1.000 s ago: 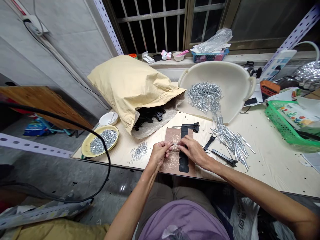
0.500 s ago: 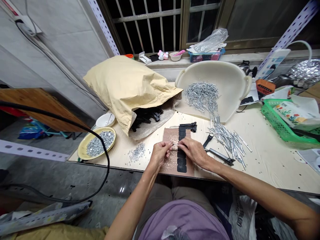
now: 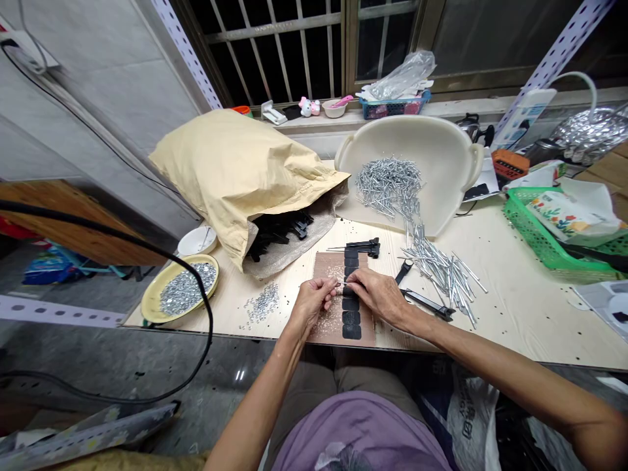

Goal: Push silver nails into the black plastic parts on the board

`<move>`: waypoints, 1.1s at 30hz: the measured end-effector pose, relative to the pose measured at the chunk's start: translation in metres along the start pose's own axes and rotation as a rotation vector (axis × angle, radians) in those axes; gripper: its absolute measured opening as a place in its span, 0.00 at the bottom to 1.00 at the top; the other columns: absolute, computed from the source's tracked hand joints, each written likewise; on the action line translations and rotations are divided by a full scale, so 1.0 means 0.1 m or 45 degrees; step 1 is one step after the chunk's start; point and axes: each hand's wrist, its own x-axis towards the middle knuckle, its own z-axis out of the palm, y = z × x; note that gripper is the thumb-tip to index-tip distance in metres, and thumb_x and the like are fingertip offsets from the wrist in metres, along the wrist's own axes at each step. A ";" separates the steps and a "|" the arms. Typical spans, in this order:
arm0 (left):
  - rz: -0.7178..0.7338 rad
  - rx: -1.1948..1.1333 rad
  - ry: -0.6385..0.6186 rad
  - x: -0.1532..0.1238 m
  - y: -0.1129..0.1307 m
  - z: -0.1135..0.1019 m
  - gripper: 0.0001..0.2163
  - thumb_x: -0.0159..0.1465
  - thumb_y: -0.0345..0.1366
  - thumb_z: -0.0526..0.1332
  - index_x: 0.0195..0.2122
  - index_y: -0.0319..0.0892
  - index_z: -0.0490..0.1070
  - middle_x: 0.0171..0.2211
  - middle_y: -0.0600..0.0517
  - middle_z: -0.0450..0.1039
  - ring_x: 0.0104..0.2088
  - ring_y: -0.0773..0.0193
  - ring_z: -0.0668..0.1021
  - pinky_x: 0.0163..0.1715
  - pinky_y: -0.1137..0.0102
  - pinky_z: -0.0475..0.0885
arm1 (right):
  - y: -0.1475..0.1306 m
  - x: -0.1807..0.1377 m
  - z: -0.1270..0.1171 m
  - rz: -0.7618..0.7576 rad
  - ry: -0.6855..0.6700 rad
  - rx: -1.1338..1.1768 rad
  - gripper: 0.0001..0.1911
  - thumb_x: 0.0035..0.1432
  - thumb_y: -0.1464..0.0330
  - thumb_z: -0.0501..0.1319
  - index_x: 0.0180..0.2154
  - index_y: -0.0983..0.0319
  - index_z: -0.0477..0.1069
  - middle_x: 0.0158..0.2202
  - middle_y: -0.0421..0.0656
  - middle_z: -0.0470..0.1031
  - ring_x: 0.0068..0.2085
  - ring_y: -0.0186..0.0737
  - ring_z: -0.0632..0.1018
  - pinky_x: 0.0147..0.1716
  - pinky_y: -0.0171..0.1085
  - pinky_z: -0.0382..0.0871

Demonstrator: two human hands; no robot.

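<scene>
Over a brown board (image 3: 326, 333), my left hand (image 3: 314, 297) is closed in a pinch, its fingertips almost meeting those of my right hand (image 3: 375, 291). A thin shiny nail (image 3: 342, 284) bridges the small gap, pinched by my right fingers. Whatever the left fingers hold is too small to make out. Beneath the hands, a strip of black pads (image 3: 351, 318) runs down the board, with pale crumbs to its left. Black plastic clips with nails (image 3: 363, 246) lie behind the board. More black clips (image 3: 428, 303) rest beside my right wrist.
Small clear washers (image 3: 263, 302) lie left of the board, near a yellow dish (image 3: 147, 304) of metal pieces. A tan sack (image 3: 240, 163) spills black parts. Nails (image 3: 441, 268) trail from a white basin (image 3: 451, 157). A green basket (image 3: 534, 242) stands right; a black cable (image 3: 210, 314) loops at left.
The view has shifted slightly, so the table's contents sit a little further left. Both hands keep their pinch over the board, with hardly any movement between them.
</scene>
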 end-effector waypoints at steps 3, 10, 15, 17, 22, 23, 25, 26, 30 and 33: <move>-0.022 -0.027 -0.036 0.01 0.00 -0.01 0.17 0.46 0.44 0.71 0.23 0.35 0.69 0.19 0.55 0.66 0.14 0.79 0.62 0.11 0.81 0.55 | 0.00 0.00 0.00 -0.041 0.013 -0.051 0.08 0.64 0.67 0.51 0.39 0.60 0.68 0.36 0.41 0.71 0.36 0.34 0.72 0.34 0.32 0.63; -0.049 -0.130 -0.050 0.02 0.02 -0.01 0.18 0.43 0.43 0.72 0.25 0.34 0.70 0.20 0.55 0.67 0.16 0.79 0.63 0.13 0.82 0.57 | -0.04 0.00 -0.02 -0.050 0.021 -0.105 0.11 0.66 0.67 0.49 0.40 0.60 0.69 0.38 0.42 0.68 0.36 0.33 0.72 0.33 0.32 0.64; 0.024 -0.086 0.011 -0.01 0.01 0.01 0.18 0.44 0.44 0.71 0.26 0.34 0.71 0.20 0.55 0.67 0.15 0.79 0.62 0.12 0.81 0.54 | -0.08 -0.01 -0.04 -0.040 0.001 -0.213 0.14 0.66 0.65 0.48 0.41 0.60 0.71 0.37 0.43 0.69 0.37 0.33 0.72 0.32 0.31 0.62; 0.047 0.002 0.013 -0.02 -0.01 -0.01 0.17 0.46 0.45 0.70 0.25 0.35 0.71 0.19 0.55 0.67 0.14 0.79 0.62 0.12 0.80 0.54 | -0.08 -0.01 -0.04 -0.056 0.008 -0.265 0.14 0.66 0.65 0.48 0.40 0.60 0.71 0.37 0.42 0.69 0.36 0.33 0.72 0.31 0.31 0.60; 0.189 0.227 0.007 -0.05 -0.05 -0.06 0.17 0.52 0.49 0.65 0.26 0.36 0.73 0.21 0.53 0.69 0.15 0.76 0.65 0.15 0.78 0.58 | -0.07 -0.02 -0.03 -0.060 0.026 -0.361 0.15 0.66 0.64 0.48 0.38 0.58 0.72 0.34 0.41 0.69 0.34 0.33 0.70 0.29 0.32 0.57; 0.202 0.224 -0.009 -0.06 -0.06 -0.06 0.17 0.53 0.48 0.64 0.26 0.36 0.73 0.21 0.54 0.70 0.15 0.76 0.65 0.15 0.78 0.59 | -0.07 -0.02 -0.03 -0.057 0.030 -0.357 0.15 0.67 0.63 0.47 0.38 0.58 0.72 0.34 0.41 0.69 0.34 0.33 0.71 0.29 0.32 0.57; 0.215 0.186 -0.018 -0.06 -0.05 -0.06 0.16 0.53 0.48 0.64 0.27 0.37 0.74 0.21 0.54 0.69 0.15 0.77 0.65 0.15 0.78 0.59 | -0.07 -0.02 -0.03 -0.051 0.032 -0.347 0.16 0.67 0.63 0.47 0.39 0.58 0.72 0.35 0.42 0.70 0.35 0.33 0.71 0.29 0.32 0.57; 0.218 0.162 -0.014 -0.07 -0.05 -0.05 0.16 0.53 0.47 0.65 0.27 0.37 0.74 0.21 0.55 0.69 0.15 0.77 0.64 0.15 0.78 0.58 | -0.07 -0.02 -0.03 -0.051 0.034 -0.349 0.16 0.67 0.63 0.47 0.40 0.58 0.71 0.35 0.42 0.70 0.35 0.33 0.71 0.29 0.32 0.57; 0.198 0.103 -0.013 -0.07 -0.04 -0.04 0.15 0.52 0.46 0.67 0.28 0.36 0.74 0.22 0.54 0.69 0.16 0.78 0.64 0.15 0.79 0.58 | -0.07 -0.03 -0.03 -0.073 0.046 -0.398 0.16 0.67 0.63 0.47 0.40 0.57 0.72 0.36 0.41 0.71 0.36 0.34 0.71 0.29 0.32 0.56; 0.187 0.072 -0.012 -0.07 -0.03 -0.04 0.15 0.51 0.45 0.67 0.28 0.35 0.74 0.21 0.54 0.69 0.16 0.78 0.64 0.14 0.79 0.58 | -0.08 -0.02 -0.03 -0.096 0.060 -0.409 0.15 0.67 0.63 0.47 0.39 0.57 0.72 0.35 0.41 0.71 0.36 0.34 0.71 0.30 0.32 0.56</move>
